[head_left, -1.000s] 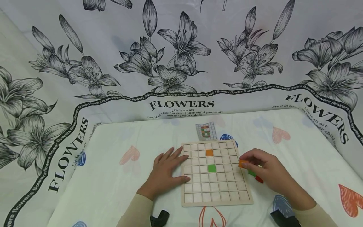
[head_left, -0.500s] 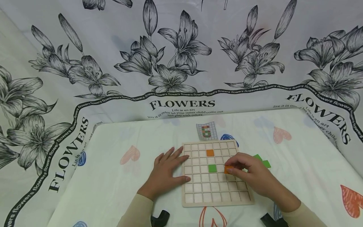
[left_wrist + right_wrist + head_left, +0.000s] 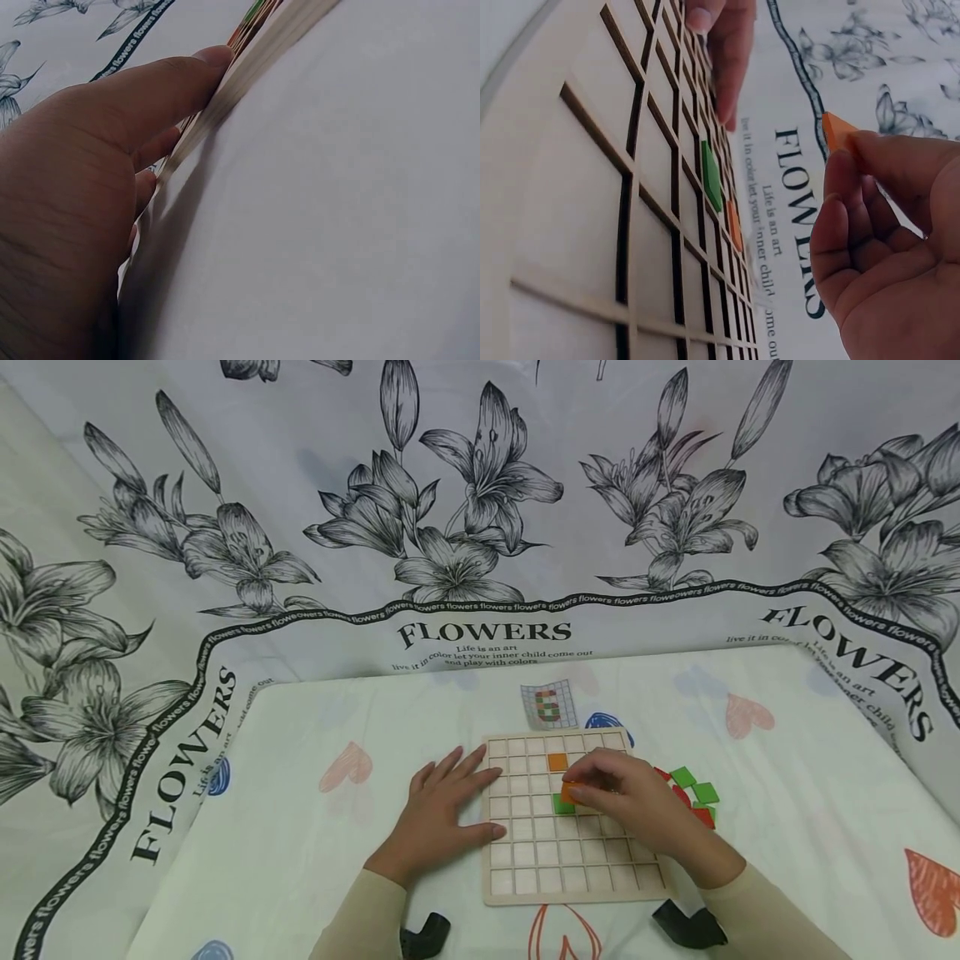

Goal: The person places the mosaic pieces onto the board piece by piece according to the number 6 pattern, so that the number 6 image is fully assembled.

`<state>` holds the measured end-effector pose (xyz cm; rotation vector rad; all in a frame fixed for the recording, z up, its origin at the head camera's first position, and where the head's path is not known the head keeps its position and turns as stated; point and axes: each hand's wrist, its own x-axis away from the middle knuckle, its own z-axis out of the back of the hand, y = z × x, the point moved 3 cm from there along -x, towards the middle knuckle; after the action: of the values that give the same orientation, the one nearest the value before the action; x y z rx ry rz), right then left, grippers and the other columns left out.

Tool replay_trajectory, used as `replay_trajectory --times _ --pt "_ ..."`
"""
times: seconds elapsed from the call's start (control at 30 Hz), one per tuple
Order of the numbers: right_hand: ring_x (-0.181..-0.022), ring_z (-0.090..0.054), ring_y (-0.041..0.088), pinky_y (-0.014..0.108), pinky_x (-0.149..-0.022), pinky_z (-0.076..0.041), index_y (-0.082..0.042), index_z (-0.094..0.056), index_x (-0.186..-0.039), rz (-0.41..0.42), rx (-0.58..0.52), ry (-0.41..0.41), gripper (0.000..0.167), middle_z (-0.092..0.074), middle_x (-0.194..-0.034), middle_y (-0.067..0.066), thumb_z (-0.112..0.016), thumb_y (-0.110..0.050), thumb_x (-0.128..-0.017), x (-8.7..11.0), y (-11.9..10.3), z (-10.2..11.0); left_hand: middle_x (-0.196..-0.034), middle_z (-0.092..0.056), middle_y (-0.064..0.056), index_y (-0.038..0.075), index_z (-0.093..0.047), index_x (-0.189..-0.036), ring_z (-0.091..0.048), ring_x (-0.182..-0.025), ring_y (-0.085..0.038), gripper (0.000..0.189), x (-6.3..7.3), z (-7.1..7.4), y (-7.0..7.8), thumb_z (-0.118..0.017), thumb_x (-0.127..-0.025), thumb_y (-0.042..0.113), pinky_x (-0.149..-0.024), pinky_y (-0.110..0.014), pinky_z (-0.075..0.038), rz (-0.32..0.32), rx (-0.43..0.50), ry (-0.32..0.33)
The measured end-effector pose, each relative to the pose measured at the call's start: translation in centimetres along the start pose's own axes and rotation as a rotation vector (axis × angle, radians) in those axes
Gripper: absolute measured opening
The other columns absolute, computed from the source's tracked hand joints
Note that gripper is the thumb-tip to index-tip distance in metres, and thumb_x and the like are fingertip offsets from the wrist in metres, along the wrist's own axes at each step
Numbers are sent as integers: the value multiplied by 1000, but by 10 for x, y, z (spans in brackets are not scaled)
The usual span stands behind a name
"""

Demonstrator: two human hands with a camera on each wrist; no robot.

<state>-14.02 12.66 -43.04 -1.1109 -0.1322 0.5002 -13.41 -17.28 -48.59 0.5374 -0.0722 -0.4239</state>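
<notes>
Orange tile [image 3: 567, 793] is held in a pinch between thumb and forefinger of the right hand [image 3: 645, 802]; its other fingers are seen loosely curled in the right wrist view. In that view the tile is tilted and raised apart from the grid board [image 3: 550, 857].

Position: from the head view, the held tile is lined up over the right part of the green tile [image 3: 562, 806]. A second orange tile [image 3: 557, 762] is set to the far side, in the same column, with one bare cell between. No long axis is noted, the tile being square. The right hand is nearer; the left hand [image 3: 442, 818] is spread at the left edge of the board, thumb resting on the frame, nothing grasped.

Edges: thin raised ribs are noted around each cell. Room: bare cells to the left and near; the right side is partly covered by the right hand. Loose red and green tiles [image 3: 705, 792] are scattered beyond the right edge; a pattern card [image 3: 548, 704] is laid past the far edge.
</notes>
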Motion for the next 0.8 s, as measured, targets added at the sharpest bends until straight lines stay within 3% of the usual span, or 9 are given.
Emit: replay_trajectory --times 0.13,0.33,0.8 --pt "-95 -69 18 30 -85 -59 -8 -79 -116 -2 -9 -36 14 -73 -110 -5 -78 -9 -102 -10 3 -9 -177 -22 18 35 -55 -163 -12 -165 -18 83 0 0 0 -71 -91 73 -127 -53 -4 -1 -5 2" --pt "-95 -69 18 30 -86 -59 -12 -79 -114 -30 -21 -56 12 -72 -108 -5 -78 -11 -102 -17 9 -20 -178 -22 17 35 -55 -163 -12 -165 -19 82 0 0 0 -72 -92 72 -127 -54 -4 -6 -6 4" --pt "-94 -65 14 32 -86 -57 -22 -81 -108 -43 104 -71 14 -72 -105 -8 -77 -9 -103 -19 21 -37 -178 -22 18 35 -55 -162 -12 -165 -18 82 -1 -1 -1 -71 -91 73 -126 -54 -5 -7 -24 5"
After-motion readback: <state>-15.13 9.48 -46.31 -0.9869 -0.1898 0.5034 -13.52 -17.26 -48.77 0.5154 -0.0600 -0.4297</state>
